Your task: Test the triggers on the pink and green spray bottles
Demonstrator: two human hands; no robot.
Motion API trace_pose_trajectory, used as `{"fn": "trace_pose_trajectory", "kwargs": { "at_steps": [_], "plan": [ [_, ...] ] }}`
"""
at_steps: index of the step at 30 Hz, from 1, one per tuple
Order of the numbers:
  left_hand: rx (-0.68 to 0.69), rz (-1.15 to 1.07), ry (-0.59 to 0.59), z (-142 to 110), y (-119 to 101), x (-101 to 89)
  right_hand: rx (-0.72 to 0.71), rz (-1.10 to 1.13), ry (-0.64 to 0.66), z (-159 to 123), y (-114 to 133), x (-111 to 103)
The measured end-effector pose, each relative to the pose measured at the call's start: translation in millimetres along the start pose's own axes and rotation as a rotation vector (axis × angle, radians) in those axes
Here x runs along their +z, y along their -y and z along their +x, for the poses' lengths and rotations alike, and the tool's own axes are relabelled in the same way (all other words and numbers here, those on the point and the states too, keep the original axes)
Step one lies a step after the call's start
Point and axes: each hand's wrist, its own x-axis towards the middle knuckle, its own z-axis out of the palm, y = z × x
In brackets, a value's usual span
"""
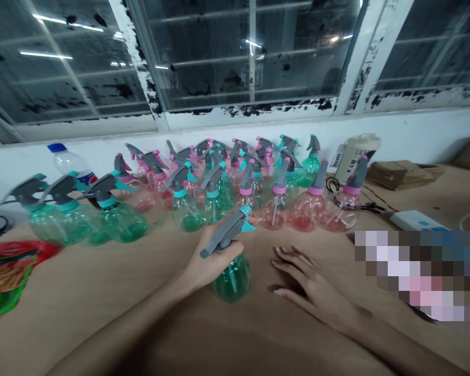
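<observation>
My left hand (215, 256) is wrapped round the neck of a green spray bottle (232, 282) with a grey and teal trigger head. The bottle stands upright at the middle of the table, its nozzle pointing right. My right hand (309, 279) rests on the tabletop to the right of it, palm down, fingers spread and holding nothing. Beyond both hands stand more spray bottles: green ones with teal collars (190, 211) and pink ones with pink collars (305, 211). At the left is a group of green spray bottles (123, 222).
A red and green food packet (8, 277) lies at the left edge. Behind the left bottles stands a clear bottle with a blue cap (66, 159). At the right are a white tub (354, 156), brown folded paper (401, 172), a white box (419, 220) and a pixelated patch.
</observation>
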Motion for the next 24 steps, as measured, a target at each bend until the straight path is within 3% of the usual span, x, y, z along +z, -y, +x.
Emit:
{"fn": "trace_pose_trajectory", "kwargs": {
  "at_steps": [8, 24],
  "plan": [
    [0.072, 0.039, -0.076, -4.1, -0.4, 2.0, 0.007, 0.057, -0.037, 0.7, 2.0, -1.4],
    [0.07, 0.022, -0.04, -3.3, -7.7, 0.8, 0.032, 0.062, -0.008, 0.5, 2.9, -2.0]
  ]
}}
